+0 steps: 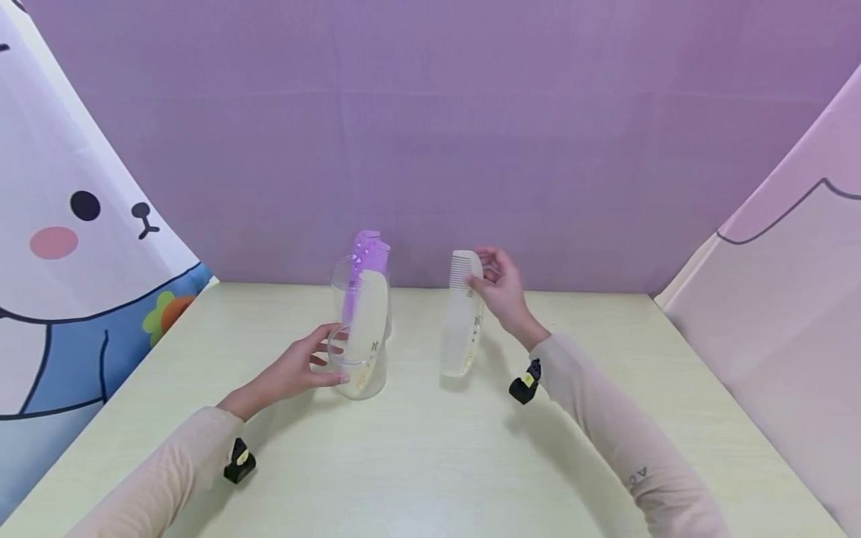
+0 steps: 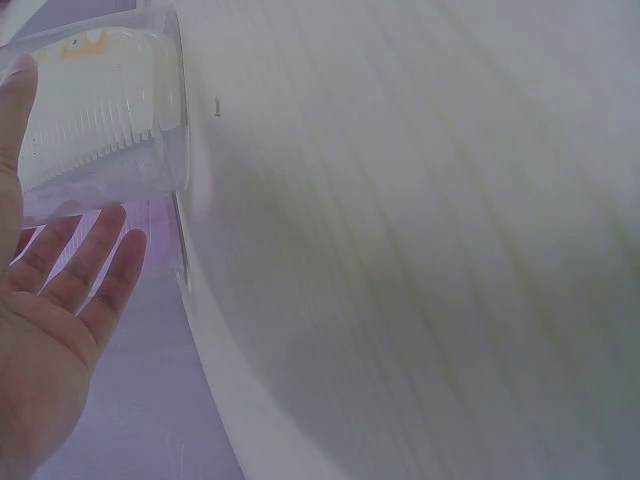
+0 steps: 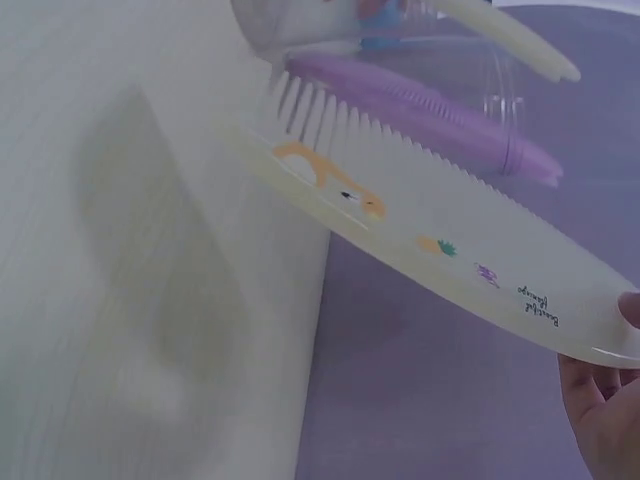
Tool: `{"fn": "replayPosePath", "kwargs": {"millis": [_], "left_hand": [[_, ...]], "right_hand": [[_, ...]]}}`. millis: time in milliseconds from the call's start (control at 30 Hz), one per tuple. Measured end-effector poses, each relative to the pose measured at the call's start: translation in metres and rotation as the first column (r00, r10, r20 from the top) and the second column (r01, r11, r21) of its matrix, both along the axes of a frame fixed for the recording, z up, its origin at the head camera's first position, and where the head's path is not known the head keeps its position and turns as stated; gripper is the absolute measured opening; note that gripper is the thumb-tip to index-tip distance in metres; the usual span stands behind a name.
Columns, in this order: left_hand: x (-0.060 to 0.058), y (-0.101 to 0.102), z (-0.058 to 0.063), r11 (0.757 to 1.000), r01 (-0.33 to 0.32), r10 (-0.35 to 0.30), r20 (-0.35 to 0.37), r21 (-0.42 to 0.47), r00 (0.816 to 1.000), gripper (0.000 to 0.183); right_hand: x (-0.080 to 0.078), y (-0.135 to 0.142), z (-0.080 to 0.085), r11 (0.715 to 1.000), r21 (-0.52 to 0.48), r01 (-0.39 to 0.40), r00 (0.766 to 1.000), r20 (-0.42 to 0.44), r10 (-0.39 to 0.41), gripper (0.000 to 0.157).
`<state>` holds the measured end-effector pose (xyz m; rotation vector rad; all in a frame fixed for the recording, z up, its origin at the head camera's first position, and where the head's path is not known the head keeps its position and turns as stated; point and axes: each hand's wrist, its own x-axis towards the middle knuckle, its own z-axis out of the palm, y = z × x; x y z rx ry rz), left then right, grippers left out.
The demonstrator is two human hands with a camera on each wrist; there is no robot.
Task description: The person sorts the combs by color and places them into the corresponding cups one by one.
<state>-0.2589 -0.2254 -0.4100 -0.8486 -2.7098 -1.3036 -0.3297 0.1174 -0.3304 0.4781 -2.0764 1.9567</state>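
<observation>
My right hand (image 1: 503, 290) pinches a cream comb (image 1: 461, 329) near its top end, thumb on the near face. The comb hangs upright, teeth towards the left; the right wrist view shows small printed pictures and lettering along its spine. To the left, my left hand (image 1: 296, 368) holds a clear plastic cup (image 1: 380, 379) from its left side, thumb at the front and fingers spread behind. Another cream comb (image 1: 370, 314) leans inside that cup. Behind it, a second clear cup (image 1: 341, 278) contains a purple comb (image 1: 372, 254), partly hidden by the front comb.
Both cups stand on a pale wooden table (image 1: 430, 463), near its back edge. A purple cloth (image 1: 511, 149) hangs behind the table. Printed cloths with cartoon figures (image 1: 87, 299) flank it. Each sleeve carries a small black wrist device (image 1: 525, 385).
</observation>
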Motion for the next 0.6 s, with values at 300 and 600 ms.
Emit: {"fn": "replayPosePath", "kwargs": {"millis": [300, 600], "left_hand": [[0.000, 0.000, 0.000, 1.000, -0.013, 0.013, 0.013, -0.002, 1.000, 0.082], [0.001, 0.000, 0.000, 1.000, -0.014, 0.014, 0.014, 0.002, 1.000, 0.082]], "right_hand": [[0.007, -0.022, 0.017, 0.997, -0.076, -0.016, 0.982, -0.189, 0.001, 0.048], [0.012, -0.044, 0.037, 0.984, -0.177, 0.002, 0.968, -0.247, -0.047, 0.047]]}}
